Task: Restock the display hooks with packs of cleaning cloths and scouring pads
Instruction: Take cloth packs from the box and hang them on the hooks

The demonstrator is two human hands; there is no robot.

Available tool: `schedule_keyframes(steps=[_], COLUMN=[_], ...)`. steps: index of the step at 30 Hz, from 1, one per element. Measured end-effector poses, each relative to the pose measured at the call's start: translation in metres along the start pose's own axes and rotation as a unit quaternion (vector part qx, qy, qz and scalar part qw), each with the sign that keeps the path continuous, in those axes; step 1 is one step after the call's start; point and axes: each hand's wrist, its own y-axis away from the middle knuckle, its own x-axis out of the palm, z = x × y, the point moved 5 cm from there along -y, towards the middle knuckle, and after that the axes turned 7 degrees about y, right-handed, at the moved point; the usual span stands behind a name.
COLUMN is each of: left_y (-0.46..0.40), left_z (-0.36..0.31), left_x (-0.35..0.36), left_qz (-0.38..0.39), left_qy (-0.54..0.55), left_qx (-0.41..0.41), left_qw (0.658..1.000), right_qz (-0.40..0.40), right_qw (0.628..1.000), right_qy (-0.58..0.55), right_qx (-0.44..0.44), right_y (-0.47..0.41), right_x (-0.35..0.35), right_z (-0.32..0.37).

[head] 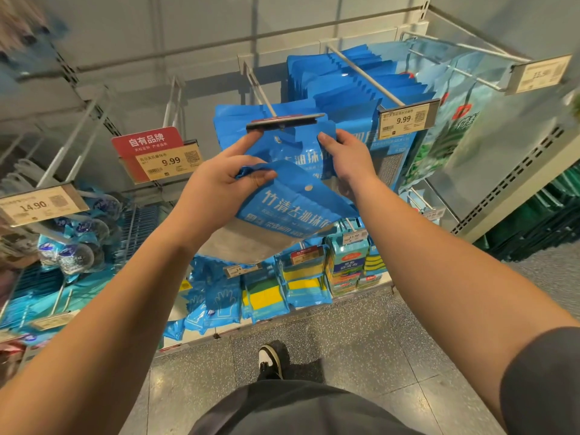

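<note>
I hold blue packs of cleaning cloths in front of a display hook [263,95] whose price-tag holder [284,120] is tipped up flat. My left hand [219,180] pinches the top edge of the nearest pack [292,208], thumb over its folded header. My right hand [348,158] grips the right edge of the pack behind it [292,146], which sits just under the hook's tip. A few blue packs hang further back on this hook. The neighbouring hook [364,73] on the right is full of similar blue packs [351,80].
An empty hook with a red 9.99 label [157,152] stands to the left. Green packs [448,130] hang far right. Lower rows hold scourers [75,246], glove packs [216,299] and yellow-green sponges [301,277]. My shoe [270,361] is on the speckled floor.
</note>
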Motion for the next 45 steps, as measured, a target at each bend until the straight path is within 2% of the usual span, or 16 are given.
schedule_keyframes(steps=[13, 15, 17, 19, 22, 26, 28, 32, 34, 37, 45], left_y=[0.002, 0.003, 0.003, 0.003, 0.003, 0.007, 0.009, 0.011, 0.011, 0.009, 0.009], left_z=[0.0, 0.0, 0.0, 0.001, 0.002, 0.002, -0.001, 0.008, 0.006, -0.005, -0.01], left_x=[-0.003, -0.002, -0.002, -0.001, 0.001, 0.007, 0.009, 0.012, 0.013, 0.01, 0.008], left_qz=[0.009, 0.014, 0.013, 0.004, -0.017, -0.054, -0.068, -0.058, -0.032, -0.032, -0.034], left_qy=[-0.003, 0.007, 0.018, 0.029, 0.037, 0.087, 0.126, 0.204, 0.19, 0.162, 0.114], left_qx=[-0.014, -0.019, -0.021, -0.023, -0.026, -0.041, -0.054, -0.107, -0.094, -0.063, -0.029], left_qw=[1.0, 1.0, 1.0, 0.999, 0.999, 0.994, 0.988, 0.971, 0.977, 0.984, 0.992], right_qz=[0.002, -0.011, -0.057, -0.083, 0.007, 0.1, 0.11, 0.031, 0.003, -0.02, 0.031], right_qw=[1.0, 0.999, 0.997, 0.996, 0.981, 0.948, 0.96, 0.977, 0.971, 0.977, 0.994], right_qy=[0.019, 0.034, 0.039, -0.014, -0.192, -0.291, -0.25, -0.211, -0.236, -0.212, -0.101], right_qx=[0.008, 0.015, 0.02, 0.024, 0.037, 0.08, 0.062, 0.026, 0.032, 0.035, 0.009], right_y=[-0.01, -0.005, 0.005, 0.026, 0.064, 0.096, 0.102, 0.094, 0.089, 0.08, 0.049], right_x=[0.008, 0.002, -0.013, -0.029, -0.031, -0.019, -0.012, -0.016, -0.025, -0.044, -0.031], right_z=[0.007, 0.005, 0.0, -0.013, -0.047, -0.072, -0.06, -0.039, -0.037, -0.043, -0.024])
